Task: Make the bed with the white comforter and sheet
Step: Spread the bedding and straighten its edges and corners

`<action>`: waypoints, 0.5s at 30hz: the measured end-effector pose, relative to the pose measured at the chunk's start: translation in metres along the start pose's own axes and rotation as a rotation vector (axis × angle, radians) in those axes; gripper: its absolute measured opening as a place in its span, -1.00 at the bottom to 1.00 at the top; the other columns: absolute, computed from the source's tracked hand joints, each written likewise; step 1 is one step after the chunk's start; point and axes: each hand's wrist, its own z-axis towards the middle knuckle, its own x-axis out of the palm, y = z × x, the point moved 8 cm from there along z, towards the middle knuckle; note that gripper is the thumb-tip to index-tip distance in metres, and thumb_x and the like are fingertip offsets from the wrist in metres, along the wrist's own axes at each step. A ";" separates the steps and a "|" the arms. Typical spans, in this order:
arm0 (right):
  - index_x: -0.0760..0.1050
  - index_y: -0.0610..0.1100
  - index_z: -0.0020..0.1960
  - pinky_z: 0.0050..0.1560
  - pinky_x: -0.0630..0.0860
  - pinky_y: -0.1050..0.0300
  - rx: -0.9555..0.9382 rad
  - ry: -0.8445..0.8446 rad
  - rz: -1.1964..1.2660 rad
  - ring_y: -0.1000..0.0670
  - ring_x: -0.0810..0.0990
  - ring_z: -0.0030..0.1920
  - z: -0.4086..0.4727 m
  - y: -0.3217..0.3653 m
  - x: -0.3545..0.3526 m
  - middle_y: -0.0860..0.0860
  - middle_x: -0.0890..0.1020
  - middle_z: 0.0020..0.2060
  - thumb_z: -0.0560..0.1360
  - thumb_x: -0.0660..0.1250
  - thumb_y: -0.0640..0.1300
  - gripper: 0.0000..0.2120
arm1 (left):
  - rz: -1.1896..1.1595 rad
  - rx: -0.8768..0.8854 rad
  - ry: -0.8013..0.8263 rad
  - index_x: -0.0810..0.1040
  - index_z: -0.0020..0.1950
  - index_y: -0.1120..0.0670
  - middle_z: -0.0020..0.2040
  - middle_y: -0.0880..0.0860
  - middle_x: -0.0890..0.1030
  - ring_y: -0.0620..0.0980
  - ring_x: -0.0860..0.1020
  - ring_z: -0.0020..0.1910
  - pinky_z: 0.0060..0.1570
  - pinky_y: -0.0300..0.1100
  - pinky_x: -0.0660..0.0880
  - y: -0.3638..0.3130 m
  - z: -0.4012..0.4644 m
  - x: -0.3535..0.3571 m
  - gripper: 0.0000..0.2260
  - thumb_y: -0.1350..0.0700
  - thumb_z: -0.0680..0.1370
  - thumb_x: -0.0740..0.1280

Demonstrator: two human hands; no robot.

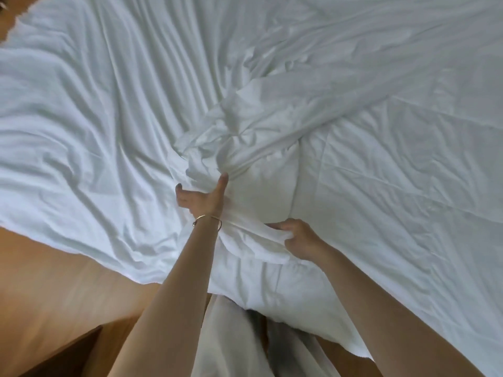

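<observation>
At bed edge: left hand (pixel 202 201), right hand (pixel 298 239) grip, seemingly, sheet (pixel 245 213).

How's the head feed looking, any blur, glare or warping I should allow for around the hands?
Head view: soft overall, mild motion blur; even cool daylight, no glare; wide-angle bending at the edges. Left hand and right hand are readable gripping the white sheet; wooden floor is smeared.
</observation>
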 end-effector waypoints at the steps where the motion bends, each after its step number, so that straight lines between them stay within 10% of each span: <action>1: 0.53 0.16 0.30 0.05 0.36 0.30 0.008 -0.007 -0.003 0.01 0.49 0.11 -0.011 -0.017 0.000 0.08 0.47 0.04 0.46 0.08 -0.46 -0.34 | 0.039 -0.037 0.047 0.04 0.53 0.08 0.41 0.12 0.29 0.10 0.42 0.27 0.19 -0.19 0.34 0.007 -0.004 0.010 -0.13 0.06 0.40 0.52; 4: 0.58 0.11 0.24 -0.02 0.44 0.23 0.071 -0.124 0.005 -0.04 0.56 0.08 -0.044 -0.076 -0.021 0.09 0.55 0.09 0.42 0.13 -0.42 -0.40 | 0.135 0.128 0.199 0.45 -0.06 0.12 -0.24 0.03 0.43 0.02 0.39 -0.25 -0.34 -0.38 0.34 0.013 -0.045 0.044 -0.87 0.32 0.47 0.28; 6: 0.59 0.21 0.15 -0.05 0.45 0.21 0.127 -0.163 0.081 -0.01 0.55 0.08 -0.067 -0.112 -0.036 0.09 0.55 0.18 0.37 0.18 -0.37 -0.42 | 0.169 0.279 0.365 0.30 -0.30 0.11 -0.38 0.01 0.28 -0.09 0.27 -0.42 -0.45 -0.32 0.26 0.027 -0.090 0.075 -0.77 0.38 0.47 0.16; 11: 0.50 0.06 0.28 0.13 0.46 0.16 0.040 -0.437 0.665 0.04 0.51 0.21 -0.116 -0.142 -0.086 0.01 0.50 0.28 0.50 0.37 -0.18 -0.63 | 0.372 0.350 0.998 0.58 -0.17 0.07 -0.43 -0.15 0.48 -0.16 0.41 -0.40 -0.29 -0.24 0.42 0.105 -0.222 0.151 -0.77 0.34 0.45 0.20; 15: 0.14 0.13 0.53 0.29 0.36 0.17 0.035 -0.458 0.467 0.11 0.38 0.28 -0.126 -0.152 -0.099 0.10 0.36 0.30 0.40 0.52 -0.09 -0.17 | 0.793 0.469 1.290 0.51 0.15 0.16 -0.02 0.12 0.58 0.04 0.54 -0.09 -0.08 -0.26 0.38 0.149 -0.281 0.178 -0.79 0.27 0.54 0.23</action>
